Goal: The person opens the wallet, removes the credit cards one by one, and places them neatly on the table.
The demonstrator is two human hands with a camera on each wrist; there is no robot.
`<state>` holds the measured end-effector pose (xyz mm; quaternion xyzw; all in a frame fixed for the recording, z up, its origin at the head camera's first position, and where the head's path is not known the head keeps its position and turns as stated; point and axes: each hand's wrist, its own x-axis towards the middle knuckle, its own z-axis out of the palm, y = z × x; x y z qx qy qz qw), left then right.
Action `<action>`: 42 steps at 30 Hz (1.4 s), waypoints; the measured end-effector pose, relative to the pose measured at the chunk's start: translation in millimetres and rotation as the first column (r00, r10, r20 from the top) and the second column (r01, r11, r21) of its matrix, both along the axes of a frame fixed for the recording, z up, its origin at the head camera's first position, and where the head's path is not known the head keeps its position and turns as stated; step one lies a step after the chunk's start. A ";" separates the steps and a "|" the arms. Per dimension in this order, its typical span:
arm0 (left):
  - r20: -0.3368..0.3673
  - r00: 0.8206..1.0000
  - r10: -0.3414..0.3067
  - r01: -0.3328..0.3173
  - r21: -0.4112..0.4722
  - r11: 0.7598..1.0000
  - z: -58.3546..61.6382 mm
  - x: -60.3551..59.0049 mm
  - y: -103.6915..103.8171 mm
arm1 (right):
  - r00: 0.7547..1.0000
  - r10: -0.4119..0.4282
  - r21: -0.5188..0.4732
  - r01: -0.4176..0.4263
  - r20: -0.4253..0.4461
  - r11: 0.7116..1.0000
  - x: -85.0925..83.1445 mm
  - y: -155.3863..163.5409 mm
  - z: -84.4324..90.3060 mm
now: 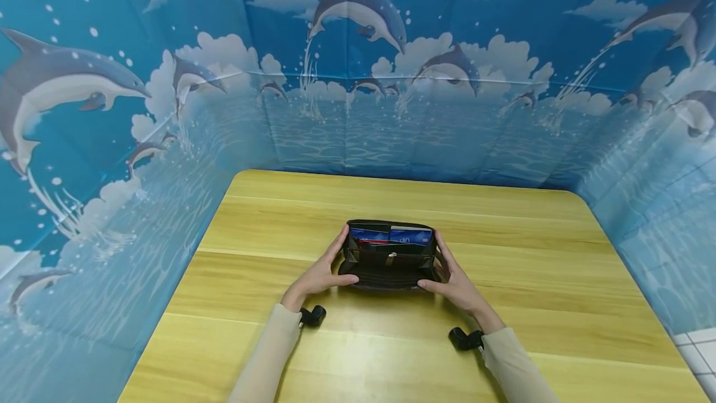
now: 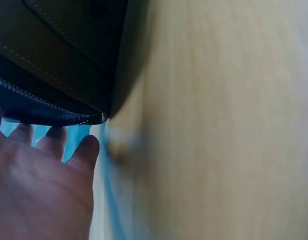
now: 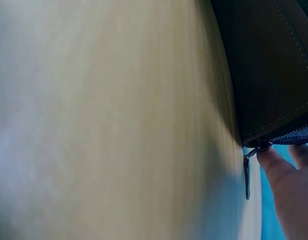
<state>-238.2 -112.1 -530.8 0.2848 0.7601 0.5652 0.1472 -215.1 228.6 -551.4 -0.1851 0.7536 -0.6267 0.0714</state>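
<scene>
A dark long zip-around wallet [image 1: 386,277] lies spread apart on the table, its inside facing up. Blue cards [image 1: 411,237] sit in slots along its far panel, and a small zip pull [image 1: 392,255] shows at the middle divider. At the wallet's left end my left hand [image 1: 321,275] holds it, thumb on the near flap and fingers at the far side. My right hand [image 1: 455,283] grips the right end in the same way. Stitching and zipper teeth [image 2: 39,102] show in the left wrist view. A metal zip pull [image 3: 247,175] hangs beside my right fingertips in the right wrist view.
The light wooden table [image 1: 224,303] spreads around the wallet on all sides. Blue cloth printed with dolphins [image 1: 358,123] hangs behind it and along both sides. A small black device [image 1: 313,316] is strapped to the left wrist, another [image 1: 465,339] to the right. White tiles [image 1: 699,350] show at lower right.
</scene>
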 end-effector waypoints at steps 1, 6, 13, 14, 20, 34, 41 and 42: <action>-0.003 1.000 -0.008 0.008 -0.006 1.000 2.6 1.1 -0.1 | 1.000 0.001 -0.004 -0.001 0.001 1.000 0.2 -0.2 0.1; 0.010 1.000 -0.014 0.015 -0.013 1.000 4.7 2.2 -0.1 | 1.000 0.009 -0.014 -0.009 0.003 1.000 0.3 -0.5 -0.4; 0.015 1.000 -0.019 0.020 -0.034 0.999 4.8 3.0 -0.1 | 1.000 0.020 -0.005 -0.020 0.002 1.000 0.2 0.4 -0.8; 0.010 1.000 -0.019 0.019 -0.036 0.999 5.2 3.7 -0.1 | 1.000 0.023 -0.002 -0.023 0.001 1.000 0.8 0.3 -0.5; -0.013 1.000 -0.020 0.020 -0.036 0.999 7.0 7.8 0.2 | 0.999 0.040 -0.001 -0.040 -0.010 0.999 5.1 -0.8 0.2; -0.028 0.999 0.041 -0.040 0.056 0.998 -7.0 4.2 1.8 | 0.999 0.041 -0.012 -0.041 -0.014 0.999 -0.3 -1.9 -2.5; -0.050 0.997 0.059 -0.053 0.118 0.992 -35.8 -9.6 2.9 | 0.999 0.025 0.002 -0.025 -0.024 1.000 -4.6 -2.5 -3.1; -0.051 0.997 0.061 -0.054 0.121 0.991 -36.6 -10.5 2.6 | 1.000 0.021 0.004 -0.021 -0.024 1.000 -5.2 -2.9 -2.9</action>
